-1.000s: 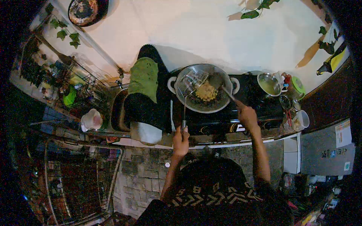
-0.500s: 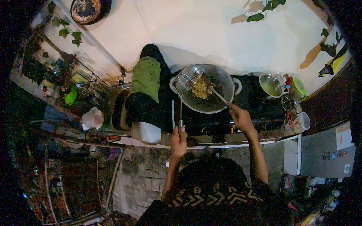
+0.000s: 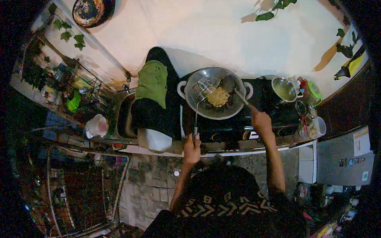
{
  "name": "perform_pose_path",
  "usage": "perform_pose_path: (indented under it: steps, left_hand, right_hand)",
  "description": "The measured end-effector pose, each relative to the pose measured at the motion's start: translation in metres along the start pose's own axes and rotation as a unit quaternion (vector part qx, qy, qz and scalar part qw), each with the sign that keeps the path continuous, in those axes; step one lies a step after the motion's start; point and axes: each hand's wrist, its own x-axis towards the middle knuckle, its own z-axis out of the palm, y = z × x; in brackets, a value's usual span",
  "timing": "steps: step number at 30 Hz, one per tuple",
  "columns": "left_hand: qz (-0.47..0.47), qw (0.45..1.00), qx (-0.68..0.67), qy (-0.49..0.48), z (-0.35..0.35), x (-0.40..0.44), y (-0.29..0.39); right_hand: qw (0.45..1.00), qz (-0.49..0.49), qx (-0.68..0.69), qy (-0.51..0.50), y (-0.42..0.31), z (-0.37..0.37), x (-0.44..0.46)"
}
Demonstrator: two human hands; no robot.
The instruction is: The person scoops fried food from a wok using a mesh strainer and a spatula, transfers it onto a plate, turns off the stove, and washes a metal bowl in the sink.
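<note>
A wok [image 3: 233, 111] with two side handles sits on the stove, with a clump of pale golden food pieces [image 3: 218, 97] inside. My left hand [image 3: 192, 150] is closed around the handle of a wire skimmer [image 3: 199, 93], whose basket is within the wok, at the left side of the food. In my right hand [image 3: 261, 122] is the handle of a spatula [image 3: 242, 96]. Its dark blade is inside the wok, up and to the right of the food, apart from the skimmer.
On the right stand a metal pot [image 3: 284, 89], a green-lidded container [image 3: 314, 93] and a plastic tub [image 3: 317, 127]. A green cloth [image 3: 152, 84] hangs over a dark form beside the sink [image 3: 126, 115]. Further left are a white tub [image 3: 97, 126] and a wire rack [image 3: 92, 81].
The skimmer has moved right and lower into the wok. My right hand has shifted right, and the spatula blade has moved from the food toward the wok's upper right.
</note>
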Motion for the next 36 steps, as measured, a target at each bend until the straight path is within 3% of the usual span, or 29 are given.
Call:
perform_pose_path:
  steps: [2, 5, 9, 12, 14, 15, 17, 20, 30, 33, 36]
  left_hand:
    - [0.005, 1.000, -0.002, 0.007, 0.006, 0.001, -0.005]
    - [0.012, 1.000, -0.027, 0.006, 0.018, 0.002, -0.022]
    - [0.003, 0.998, -0.054, -0.014, 0.012, 0.004, -0.011]
    - [0.027, 0.999, -0.046, 0.005, 0.003, 0.001, -0.003]
    - [-0.013, 0.997, -0.071, -0.006, -0.002, 0.003, -0.009]
    - [-0.051, 0.994, -0.096, -0.019, -0.004, 0.003, -0.007]
    - [-0.044, 0.993, -0.105, -0.010, -0.005, 0.004, -0.002]
    - [-0.031, 0.995, -0.098, 0.003, -0.012, 0.003, 0.003]
    - [-0.027, 0.997, -0.074, -0.014, -0.009, 0.001, -0.001]
    - [-0.037, 0.995, -0.092, -0.015, -0.010, 0.001, 0.004]
    - [-0.050, 0.995, -0.087, -0.024, -0.010, 0.000, -0.004]
  right_hand:
    - [0.999, -0.010, 0.013, -0.033, 0.000, 0.010, -0.002]
    - [0.959, -0.112, 0.252, -0.058, 0.004, 0.035, 0.000]
    - [0.939, -0.140, 0.313, -0.039, 0.002, 0.048, 0.003]
    - [0.937, -0.099, 0.328, -0.070, -0.009, 0.034, -0.008]
    - [0.929, -0.100, 0.357, -0.007, -0.009, 0.040, -0.015]
    - [0.929, -0.099, 0.356, -0.010, -0.008, 0.039, -0.017]
    - [0.948, -0.033, 0.312, -0.056, -0.008, 0.037, -0.018]
    - [0.937, -0.081, 0.339, 0.031, -0.014, 0.033, -0.021]
    - [0.963, -0.038, 0.268, -0.011, -0.008, 0.007, -0.020]
    - [0.950, -0.081, 0.291, 0.079, -0.005, 0.005, -0.017]
    - [0.981, -0.021, 0.183, 0.060, -0.001, -0.006, -0.009]
